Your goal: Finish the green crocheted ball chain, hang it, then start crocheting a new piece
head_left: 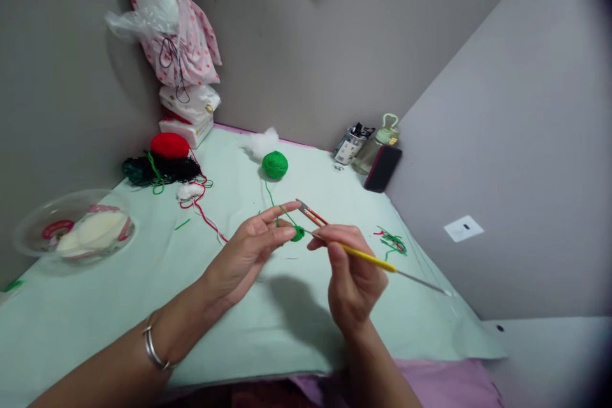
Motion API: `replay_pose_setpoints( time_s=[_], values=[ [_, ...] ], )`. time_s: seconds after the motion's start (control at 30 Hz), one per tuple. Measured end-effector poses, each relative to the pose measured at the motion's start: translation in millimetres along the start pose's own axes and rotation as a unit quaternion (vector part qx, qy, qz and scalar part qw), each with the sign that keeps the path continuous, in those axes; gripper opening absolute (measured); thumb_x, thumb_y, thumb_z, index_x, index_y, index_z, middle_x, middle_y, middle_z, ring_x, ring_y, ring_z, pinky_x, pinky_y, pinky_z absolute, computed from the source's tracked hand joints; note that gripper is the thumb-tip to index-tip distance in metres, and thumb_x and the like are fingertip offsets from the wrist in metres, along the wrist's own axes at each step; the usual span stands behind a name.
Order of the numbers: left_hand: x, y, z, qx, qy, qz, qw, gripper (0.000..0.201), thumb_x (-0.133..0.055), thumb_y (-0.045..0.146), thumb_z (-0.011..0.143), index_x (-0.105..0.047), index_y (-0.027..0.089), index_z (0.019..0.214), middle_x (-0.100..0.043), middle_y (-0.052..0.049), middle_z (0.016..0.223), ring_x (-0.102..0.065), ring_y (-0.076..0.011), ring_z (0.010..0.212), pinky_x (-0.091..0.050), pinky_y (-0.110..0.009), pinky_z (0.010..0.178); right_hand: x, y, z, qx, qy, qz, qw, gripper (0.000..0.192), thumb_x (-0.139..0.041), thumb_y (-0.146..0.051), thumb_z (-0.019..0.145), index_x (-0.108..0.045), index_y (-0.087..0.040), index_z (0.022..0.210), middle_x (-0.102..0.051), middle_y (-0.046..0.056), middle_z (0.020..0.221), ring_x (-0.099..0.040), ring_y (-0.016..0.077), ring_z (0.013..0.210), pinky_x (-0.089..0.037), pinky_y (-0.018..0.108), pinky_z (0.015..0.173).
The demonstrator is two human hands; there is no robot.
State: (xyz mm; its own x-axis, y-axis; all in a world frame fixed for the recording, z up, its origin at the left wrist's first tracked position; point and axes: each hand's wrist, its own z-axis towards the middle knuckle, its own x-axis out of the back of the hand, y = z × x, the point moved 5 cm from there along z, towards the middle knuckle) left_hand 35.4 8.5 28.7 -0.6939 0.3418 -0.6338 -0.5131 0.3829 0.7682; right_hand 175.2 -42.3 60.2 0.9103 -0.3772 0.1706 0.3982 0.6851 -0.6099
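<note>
Between the thumb and fingers of my left hand (255,243) is a small piece of green crochet (298,233). Green yarn runs over the raised index finger and back to a green yarn ball (275,165). My right hand (354,274) grips a crochet hook (368,257) by its yellow handle, pen-fashion. The hook's metal tip meets the crochet piece; whether it is inside a stitch is too small to tell. Just behind my hands, orange-handled thread snips (312,212) lie on the table, partly hidden by my right fingers.
A round plastic tub (74,229) stands at left, near red yarn (170,145) and black yarn (176,169). White stuffing (262,142) lies behind the green ball. At right are a phone (383,169), a bottle (375,150), a tin of pens (350,145) and yarn scraps (393,242).
</note>
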Motion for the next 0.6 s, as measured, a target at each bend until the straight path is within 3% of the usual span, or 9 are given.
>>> replay_pose_setpoints(
  time_s=[0.13,0.27,0.43,0.6],
  values=[
    [1.2,6.3,-1.5,-0.045,0.029,0.002,0.999,0.050,-0.081,0.023,0.082,-0.069,0.021,0.130,-0.061,0.003,0.081,-0.052,-0.0112,0.081,-0.038,-0.025,0.086,2.1,17.0,4.8,-0.129,0.038,0.162,0.978,0.019,-0.056,-0.020,0.100,-0.075,-0.023,0.096,-0.069,0.002,0.085,-0.066,0.0139,0.064,-0.057,0.032,0.063],
    [-0.8,2.4,-2.3,-0.064,0.030,0.026,0.997,0.048,-0.080,0.024,0.082,-0.069,0.025,0.129,-0.062,0.003,0.084,-0.055,-0.0117,0.084,-0.040,-0.027,0.088,-4.1,23.8,5.2,-0.170,0.017,0.212,0.962,0.017,-0.059,-0.024,0.099,-0.075,-0.021,0.093,-0.069,0.003,0.087,-0.064,0.0123,0.063,-0.055,0.029,0.058],
    [-3.6,-6.5,-0.6,-0.073,0.008,0.064,0.995,0.048,-0.081,0.027,0.083,-0.069,0.028,0.129,-0.065,0.001,0.091,-0.061,-0.0148,0.089,-0.042,-0.030,0.092,-12.2,17.6,2.2,-0.124,-0.015,0.138,0.983,0.021,-0.059,-0.017,0.099,-0.077,-0.027,0.102,-0.073,0.004,0.093,-0.067,0.0164,0.081,-0.056,0.028,0.061],
    [-2.0,-9.2,3.0,-0.044,0.022,0.024,0.999,0.045,-0.083,0.029,0.081,-0.073,0.026,0.124,-0.069,0.000,0.089,-0.060,-0.0162,0.094,-0.042,-0.030,0.093,-12.9,-0.6,-2.5,0.036,-0.010,-0.062,0.997,0.033,-0.065,-0.008,0.093,-0.076,-0.031,0.115,-0.071,0.006,0.104,-0.070,0.0195,0.095,-0.060,0.034,0.077]
  ],
)
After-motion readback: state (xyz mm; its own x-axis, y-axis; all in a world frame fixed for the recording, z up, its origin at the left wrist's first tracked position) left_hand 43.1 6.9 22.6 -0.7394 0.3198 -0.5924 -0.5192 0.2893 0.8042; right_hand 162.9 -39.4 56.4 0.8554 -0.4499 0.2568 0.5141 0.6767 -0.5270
